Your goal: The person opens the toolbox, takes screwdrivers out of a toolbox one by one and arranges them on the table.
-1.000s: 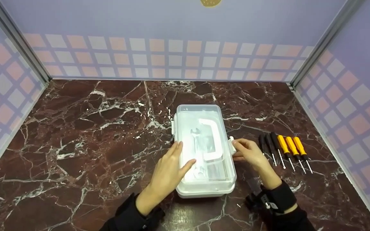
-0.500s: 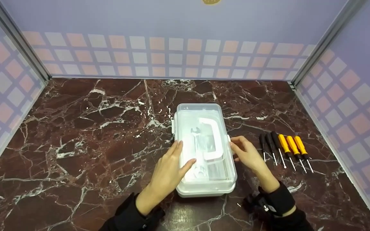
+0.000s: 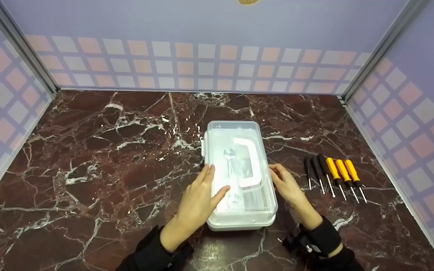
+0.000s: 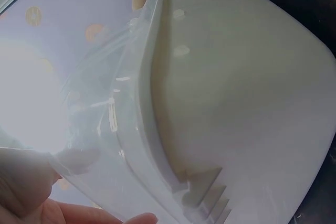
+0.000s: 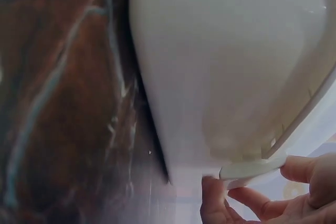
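A white toolbox (image 3: 241, 222) with a clear lid stands lengthwise on the table, its lid lying down on the base. Through the lid an open-ended wrench (image 3: 230, 169) shows, and a white carrying handle (image 3: 254, 162) lies flat on top. My left hand (image 3: 198, 195) rests over the lid's left edge, fingers extended and thumb on top. At the right side my right hand (image 3: 286, 184) pinches the white latch (image 5: 252, 169), thumb at its upper end and fingers beneath. From the head view that latch is hidden behind the hand.
Right of the box lie several screwdrivers in a row, black-handled ones (image 3: 317, 165) and yellow-handled ones (image 3: 332, 167). Another latch (image 3: 202, 148) sits on the box's left side. Patterned panels (image 3: 217, 67) enclose the marbled table (image 3: 126, 169).
The right latch, which stuck out from the box a second ago, has swung in against its side with my right hand. My left hand has stayed on the lid.
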Available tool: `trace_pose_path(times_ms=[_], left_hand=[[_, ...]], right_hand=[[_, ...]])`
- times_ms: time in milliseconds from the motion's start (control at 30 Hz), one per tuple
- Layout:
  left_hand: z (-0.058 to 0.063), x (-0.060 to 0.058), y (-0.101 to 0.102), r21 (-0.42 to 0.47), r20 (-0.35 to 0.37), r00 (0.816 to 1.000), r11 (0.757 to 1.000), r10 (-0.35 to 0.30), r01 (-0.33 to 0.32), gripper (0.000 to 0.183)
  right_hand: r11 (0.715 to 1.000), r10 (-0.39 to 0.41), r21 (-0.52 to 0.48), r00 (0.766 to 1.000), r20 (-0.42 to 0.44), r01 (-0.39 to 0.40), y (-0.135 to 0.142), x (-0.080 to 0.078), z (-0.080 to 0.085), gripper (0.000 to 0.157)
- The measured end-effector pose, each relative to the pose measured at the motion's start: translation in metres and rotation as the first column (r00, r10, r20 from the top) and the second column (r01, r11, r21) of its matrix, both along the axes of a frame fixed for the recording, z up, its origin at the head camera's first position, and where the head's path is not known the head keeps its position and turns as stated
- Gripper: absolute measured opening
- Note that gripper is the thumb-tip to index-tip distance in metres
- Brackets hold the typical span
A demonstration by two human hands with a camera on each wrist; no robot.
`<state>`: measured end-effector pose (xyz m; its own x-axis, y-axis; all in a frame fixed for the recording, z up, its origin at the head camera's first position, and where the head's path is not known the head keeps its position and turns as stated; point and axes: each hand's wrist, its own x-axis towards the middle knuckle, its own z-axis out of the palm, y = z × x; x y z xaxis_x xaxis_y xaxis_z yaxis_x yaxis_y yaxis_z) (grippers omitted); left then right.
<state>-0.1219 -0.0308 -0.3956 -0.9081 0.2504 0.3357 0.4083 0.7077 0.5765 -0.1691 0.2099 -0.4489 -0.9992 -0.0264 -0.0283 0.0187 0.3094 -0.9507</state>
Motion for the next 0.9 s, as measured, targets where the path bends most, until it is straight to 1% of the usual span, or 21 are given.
trace_pose_path(times_ms=[133,233,300,400,500,633,700,767,833,900], left_hand=[[0.000,0.000,0.000,-0.005,0.006,1.000,1.000,-0.003,0.003,0.065],[0.000,0.000,0.001,0.002,0.024,1.000,1.000,-0.006,0.006,0.064],[0.000,-0.001,0.001,0.008,0.031,0.999,1.000,-0.011,0.010,0.064],[-0.001,-0.001,0.002,0.019,0.036,0.999,1.000,-0.018,0.017,0.063],[-0.001,0.000,0.002,0.020,0.038,0.999,1.000,-0.019,0.018,0.062],[-0.001,0.000,0.002,0.017,0.052,0.998,1.000,-0.018,0.017,0.064],[0.000,0.000,0.002,0.012,0.060,0.998,1.000,-0.017,0.016,0.064],[0.000,0.001,0.001,-0.014,0.053,0.999,1.000,-0.009,0.010,0.064],[0.001,0.002,0.001,-0.056,0.024,1.000,0.998,0.005,-0.003,0.063],[0.003,0.005,0.001,-0.096,-0.022,1.000,0.995,0.010,-0.012,0.059]], right_hand=[[1.000,-0.006,0.000,0.999,-0.039,0.006,0.000,0.000,0.000,0.023],[1.000,-0.004,-0.025,0.999,-0.041,0.003,-0.001,0.000,0.001,0.025],[0.999,-0.007,-0.051,1.000,-0.020,0.006,-0.001,-0.001,0.002,0.027],[0.994,-0.005,-0.112,0.999,0.038,0.009,-0.001,0.000,0.002,0.030],[0.984,0.029,-0.175,0.997,0.078,-0.015,-0.001,0.000,0.002,0.032],[0.972,0.089,-0.227,0.992,0.086,-0.068,0.001,0.001,0.001,0.034],[0.971,0.110,-0.223,0.990,0.088,-0.088,0.002,0.000,0.002,0.034],[0.974,0.139,-0.191,0.987,0.082,-0.121,0.005,-0.001,0.004,0.035],[0.981,0.144,-0.143,0.988,0.061,-0.134,0.008,-0.005,0.007,0.036],[0.990,0.138,-0.035,0.990,-0.006,-0.138,0.010,-0.011,0.014,0.037]])
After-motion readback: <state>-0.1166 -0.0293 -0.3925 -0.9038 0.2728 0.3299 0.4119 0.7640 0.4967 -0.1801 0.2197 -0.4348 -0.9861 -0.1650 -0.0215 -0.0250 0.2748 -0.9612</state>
